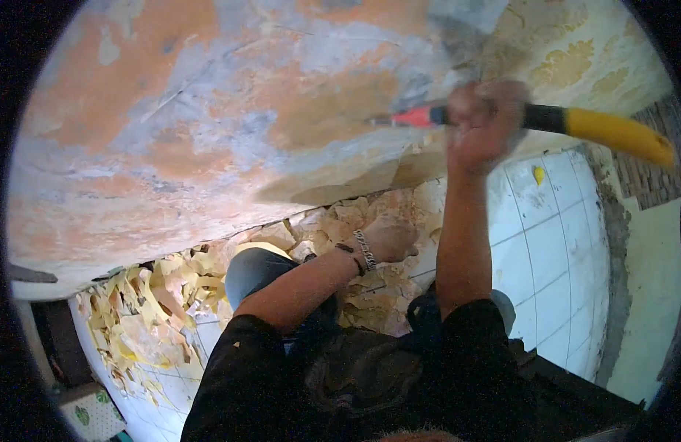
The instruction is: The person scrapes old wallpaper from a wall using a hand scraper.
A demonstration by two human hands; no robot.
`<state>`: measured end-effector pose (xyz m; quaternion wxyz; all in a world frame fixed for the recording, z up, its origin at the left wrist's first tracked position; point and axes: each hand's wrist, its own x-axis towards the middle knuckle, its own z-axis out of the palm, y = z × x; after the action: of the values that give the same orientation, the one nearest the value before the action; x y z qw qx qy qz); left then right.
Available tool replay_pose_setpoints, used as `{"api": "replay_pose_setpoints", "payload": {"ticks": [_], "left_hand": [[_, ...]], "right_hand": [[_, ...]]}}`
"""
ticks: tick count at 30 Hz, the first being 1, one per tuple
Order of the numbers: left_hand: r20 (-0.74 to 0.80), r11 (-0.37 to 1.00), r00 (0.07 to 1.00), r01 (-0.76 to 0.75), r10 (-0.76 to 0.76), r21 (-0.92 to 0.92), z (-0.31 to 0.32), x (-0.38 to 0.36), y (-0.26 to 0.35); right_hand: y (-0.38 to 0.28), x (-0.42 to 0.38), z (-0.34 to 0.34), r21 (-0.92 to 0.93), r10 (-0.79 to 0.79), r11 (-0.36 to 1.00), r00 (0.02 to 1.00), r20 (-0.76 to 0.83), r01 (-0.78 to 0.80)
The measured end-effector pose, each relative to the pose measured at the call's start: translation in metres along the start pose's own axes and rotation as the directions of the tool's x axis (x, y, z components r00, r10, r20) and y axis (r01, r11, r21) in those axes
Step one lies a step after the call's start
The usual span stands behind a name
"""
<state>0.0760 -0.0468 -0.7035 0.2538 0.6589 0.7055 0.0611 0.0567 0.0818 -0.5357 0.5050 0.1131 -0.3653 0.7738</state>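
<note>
My right hand (pixel 488 125) is wrapped round a long tool (pixel 606 132) with a yellow end, a black middle and a red part. The tool's thin tip (pixel 377 120) points left, at or close to the patchy wall (pixel 318 103); whether it touches is unclear. Motion blurs this hand. Lower down, my left hand (pixel 392 239), with a chain bracelet on the wrist, hangs over the torn scraps by the wall's foot. Its fingers look curled, and anything in them cannot be made out.
Torn wallpaper scraps (pixel 156 309) lie heaped along the wall's foot. White floor tiles (pixel 554 250) extend to the right, with a small yellow scrap (pixel 539 175) on them. Patterned wallpaper (pixel 576 62) remains at the upper right. A leaf-patterned item (pixel 93 414) is at the lower left.
</note>
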Motion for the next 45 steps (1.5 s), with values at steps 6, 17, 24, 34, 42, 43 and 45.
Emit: {"api": "replay_pose_setpoints", "payload": {"ticks": [6,17,24,34,42,43,45], "left_hand": [[-0.414,0.991,0.902,-0.098,0.127,0.092,0.047,0.02,-0.027],[-0.351,0.998,0.936,0.044,-0.025,0.047,-0.067,-0.027,0.0],[-0.694,0.999,0.72,-0.014,-0.009,-0.028,-0.039,0.017,-0.045],[-0.782,0.798,0.556,-0.317,-0.282,-0.512,-0.051,0.054,-0.054],[-0.493,0.461,0.653,-0.239,-0.575,-0.854,-0.039,0.107,-0.052],[-0.492,0.466,0.657,-0.233,-0.571,-0.853,-0.04,0.11,-0.047],[-0.432,0.294,0.589,-0.321,-0.682,-0.9,-0.046,0.11,-0.034]], "right_hand": [[0.058,-0.053,-0.002,-0.261,0.202,0.943,0.978,-0.052,-0.209],[-0.045,-0.009,0.025,-0.2,-0.141,0.967,0.986,0.091,0.156],[-0.084,-0.005,0.023,-0.423,-0.194,0.894,0.979,-0.064,0.149],[-0.095,0.026,-0.008,-0.323,-0.22,0.927,0.974,-0.053,0.192],[-0.094,0.035,-0.03,-0.418,-0.103,0.903,0.994,0.026,0.104],[-0.09,0.031,-0.037,-0.407,-0.12,0.906,0.993,0.009,0.114],[-0.08,0.022,-0.052,-0.392,-0.133,0.911,0.991,0.008,0.126]]}}
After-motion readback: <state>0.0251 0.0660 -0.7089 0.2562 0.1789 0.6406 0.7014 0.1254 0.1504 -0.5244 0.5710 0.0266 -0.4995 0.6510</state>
